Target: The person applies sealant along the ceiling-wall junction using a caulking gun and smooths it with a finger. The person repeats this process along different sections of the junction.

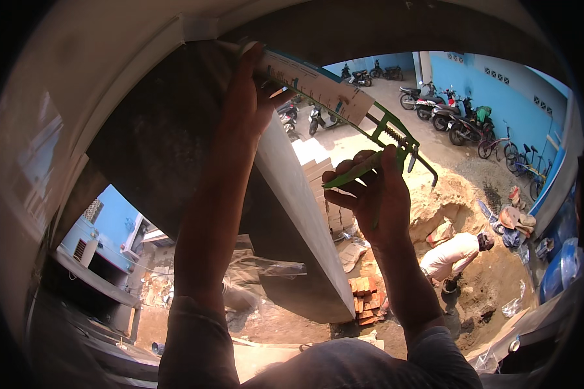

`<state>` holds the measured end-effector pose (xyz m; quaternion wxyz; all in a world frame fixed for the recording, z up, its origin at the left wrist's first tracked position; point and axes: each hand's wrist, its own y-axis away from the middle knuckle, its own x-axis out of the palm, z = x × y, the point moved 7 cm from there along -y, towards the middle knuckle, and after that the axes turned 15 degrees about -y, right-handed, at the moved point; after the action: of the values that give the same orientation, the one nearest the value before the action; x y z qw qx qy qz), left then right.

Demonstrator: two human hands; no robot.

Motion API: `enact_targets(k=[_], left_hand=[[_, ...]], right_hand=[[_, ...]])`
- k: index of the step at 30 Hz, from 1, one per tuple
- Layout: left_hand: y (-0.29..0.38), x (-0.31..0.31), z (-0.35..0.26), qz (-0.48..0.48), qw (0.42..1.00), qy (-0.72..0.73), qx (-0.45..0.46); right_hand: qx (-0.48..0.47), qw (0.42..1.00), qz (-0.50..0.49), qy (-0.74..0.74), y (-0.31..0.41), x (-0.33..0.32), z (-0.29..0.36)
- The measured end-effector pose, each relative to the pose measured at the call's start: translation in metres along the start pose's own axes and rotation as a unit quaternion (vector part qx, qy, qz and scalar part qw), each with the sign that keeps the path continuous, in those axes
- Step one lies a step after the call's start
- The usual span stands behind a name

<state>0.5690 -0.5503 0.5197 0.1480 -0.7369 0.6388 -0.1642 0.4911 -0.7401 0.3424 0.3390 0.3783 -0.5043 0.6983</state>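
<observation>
Raised overhead, a green caulking gun (387, 119) carries a white sealant cartridge (316, 85) that bears printed writing. My left hand (253, 92) grips the front end of the cartridge, its fingers partly hidden behind it. At the other end my right hand (387, 199) holds the handle and trigger, with the fingers wrapped around the green trigger (353, 174). The bent plunger rod (427, 171) sticks out beyond the handle. Towards the upper left, the dim nozzle (228, 46) points at a corner of the pale frame (199, 28); whether it touches is unclear.
A concrete column (301, 209) stands just beyond my arms. Past it, a person (455, 255) bends over a sand pile (433, 199) near stacked orange bricks (367, 296). Parked motorbikes (447, 114) line a blue wall (491, 97). Blue drums (559, 267) stand at right.
</observation>
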Motion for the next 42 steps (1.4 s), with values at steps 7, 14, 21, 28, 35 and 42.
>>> enact_targets(k=[7,14,21,28,35,42], left_hand=[[-0.016,0.016,-0.007,0.041,0.998,0.017,0.039],[-0.026,0.007,0.001,0.012,0.999,-0.041,0.033],[-0.033,0.0,0.003,0.021,0.998,-0.032,0.054],[-0.036,0.0,0.003,0.022,0.998,-0.008,0.052],[-0.033,0.001,0.0,0.02,0.998,-0.027,0.049],[-0.032,0.001,-0.002,0.017,0.998,-0.026,0.046]], right_hand=[[0.015,0.998,0.068,-0.008,-0.02,0.015,0.041],[0.052,0.993,0.055,-0.096,-0.013,0.01,0.024],[0.056,0.994,0.034,-0.085,-0.014,0.005,0.02],[0.031,0.998,-0.049,-0.022,-0.012,0.007,0.021],[0.02,0.999,-0.035,-0.022,-0.01,0.01,0.017],[0.013,0.998,-0.025,-0.048,-0.013,0.008,0.014]])
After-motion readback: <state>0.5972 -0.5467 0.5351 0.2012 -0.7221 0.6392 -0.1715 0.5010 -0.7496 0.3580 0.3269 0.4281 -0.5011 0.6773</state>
